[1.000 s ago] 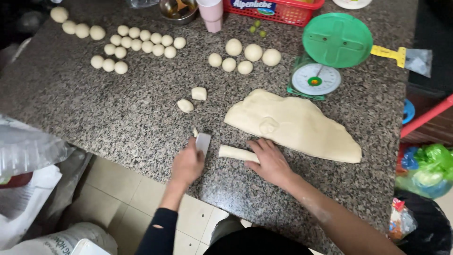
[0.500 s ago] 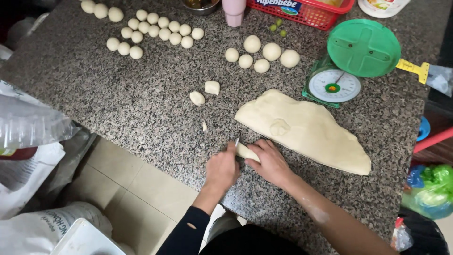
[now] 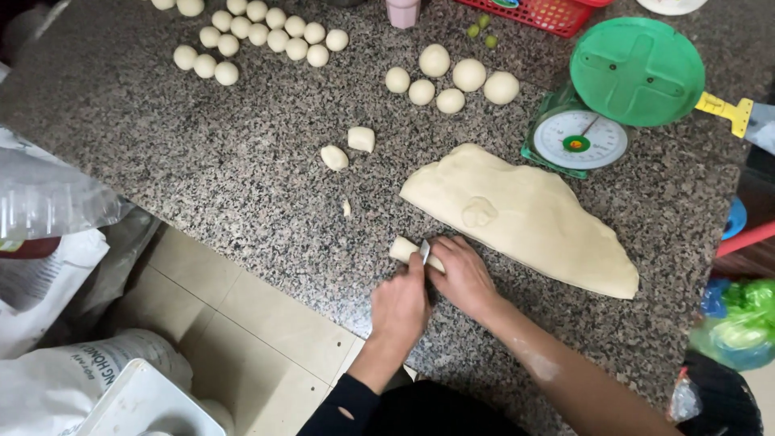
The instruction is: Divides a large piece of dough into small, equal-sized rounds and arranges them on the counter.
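Observation:
My left hand (image 3: 401, 305) grips a small metal scraper (image 3: 424, 252) and presses its blade down into a short roll of dough (image 3: 403, 248) near the counter's front edge. My right hand (image 3: 463, 273) lies on the right part of that roll and holds it down. Just behind my hands a big flat slab of dough (image 3: 525, 214) lies on the speckled granite counter (image 3: 242, 178). Two cut pieces of dough (image 3: 349, 148) and a small scrap (image 3: 347, 208) sit further left.
Several small dough balls (image 3: 257, 34) are lined up at the back left, several bigger ones (image 3: 449, 77) at the back middle. A green kitchen scale (image 3: 609, 93) stands right, a red basket (image 3: 549, 12) behind it. Plastic bags (image 3: 48, 242) and a tiled floor (image 3: 242, 323) lie left.
My left hand has brought the scraper from left of the dough roll onto it and now cuts into it. The camera has closed in on my hands.

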